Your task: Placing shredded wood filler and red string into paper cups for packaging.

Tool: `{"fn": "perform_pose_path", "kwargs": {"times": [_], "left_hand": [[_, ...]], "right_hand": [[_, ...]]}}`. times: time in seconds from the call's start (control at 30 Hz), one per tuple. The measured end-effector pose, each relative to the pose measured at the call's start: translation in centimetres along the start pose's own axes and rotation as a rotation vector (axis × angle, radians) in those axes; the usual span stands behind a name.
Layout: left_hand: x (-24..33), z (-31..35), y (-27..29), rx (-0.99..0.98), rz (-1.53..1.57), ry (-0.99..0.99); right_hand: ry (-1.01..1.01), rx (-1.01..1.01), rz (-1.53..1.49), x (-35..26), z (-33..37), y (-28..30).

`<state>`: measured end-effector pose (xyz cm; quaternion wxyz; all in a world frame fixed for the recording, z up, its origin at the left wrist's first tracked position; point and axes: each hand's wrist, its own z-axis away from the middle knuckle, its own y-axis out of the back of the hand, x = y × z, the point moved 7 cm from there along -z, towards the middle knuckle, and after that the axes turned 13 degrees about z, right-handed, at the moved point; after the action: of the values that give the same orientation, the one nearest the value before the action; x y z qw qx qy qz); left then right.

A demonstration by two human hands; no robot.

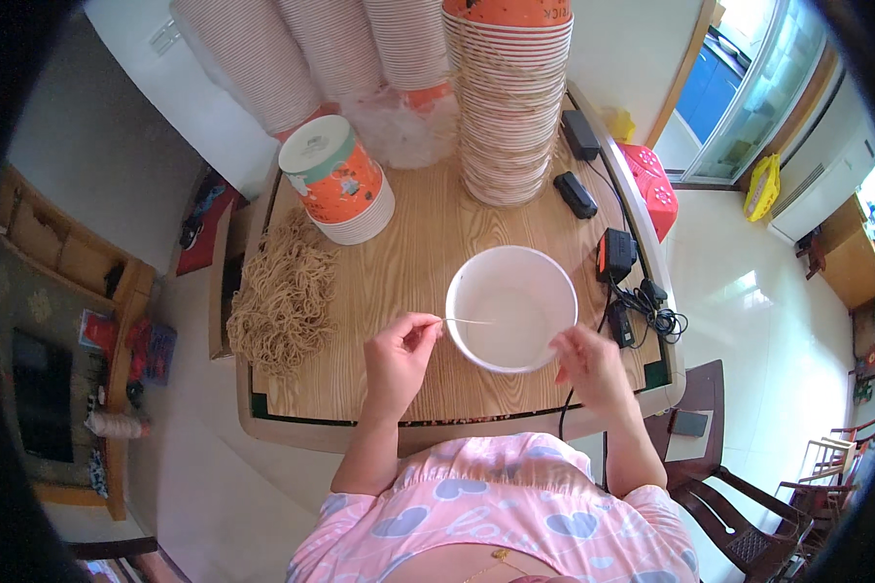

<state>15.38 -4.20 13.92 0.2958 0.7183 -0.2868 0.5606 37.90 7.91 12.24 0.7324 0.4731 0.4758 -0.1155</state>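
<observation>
A white paper bucket [476,342] stands mouth up on the wooden table in front of me. My left hand [401,352] is at its left rim, thumb and forefinger pinched on a thin pale string [469,321]. The string's free end reaches across the bucket's opening. At the right rim, my right hand [591,364] has its fingers curled together; whether they grip the rim or something small is hidden. A tangled heap of tan strings [284,296] lies at the table's left side.
Behind the bucket rises a tall stack of paper buckets [511,107]. A shorter upturned orange stack [345,185] is at the left, with plastic-wrapped stacks [253,68] farther back. Black adapters [576,195], an orange-black battery [615,256] and coiled cables [659,316] line the right edge.
</observation>
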Motion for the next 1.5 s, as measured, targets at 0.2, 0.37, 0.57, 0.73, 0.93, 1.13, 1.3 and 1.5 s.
{"fn": "perform_pose_path", "kwargs": {"times": [0.2, 0.37, 0.57, 0.73, 0.93, 1.13, 1.3, 1.5], "left_hand": [[1.0, 0.4, -0.3, -0.086, 0.193, -0.099], [6.0, 2.7, -4.4, -0.441, -0.013, -0.452], [6.5, 4.2, -5.1, -0.515, -0.124, -0.534], [5.2, 4.7, -4.5, -0.59, -0.141, -0.48], [4.6, 6.2, -5.8, -0.842, -0.134, -0.38], [4.2, 3.1, -1.4, -0.379, 0.152, -0.165], [0.3, 0.7, 0.1, -0.127, 0.458, 0.029], [-6.5, -2.2, 0.8, -0.095, 0.345, 0.151]], "right_hand": [[0.101, -0.252, 0.089, -4.1, 3.2, -0.9], [0.175, -0.208, -0.239, -5.4, 0.5, -2.0], [0.191, -0.387, -0.486, -5.6, -2.3, -5.3], [0.015, -0.33, -0.853, -6.9, -4.1, -4.5], [0.044, -0.406, -1.082, -9.2, -4.9, -3.6], [0.307, -0.066, -0.31, -9.0, -2.1, -3.6], [0.379, -0.047, -0.061, -8.6, -1.5, -4.6], [0.48, -0.144, 0.454, -6.7, -5.4, -6.5]]}}
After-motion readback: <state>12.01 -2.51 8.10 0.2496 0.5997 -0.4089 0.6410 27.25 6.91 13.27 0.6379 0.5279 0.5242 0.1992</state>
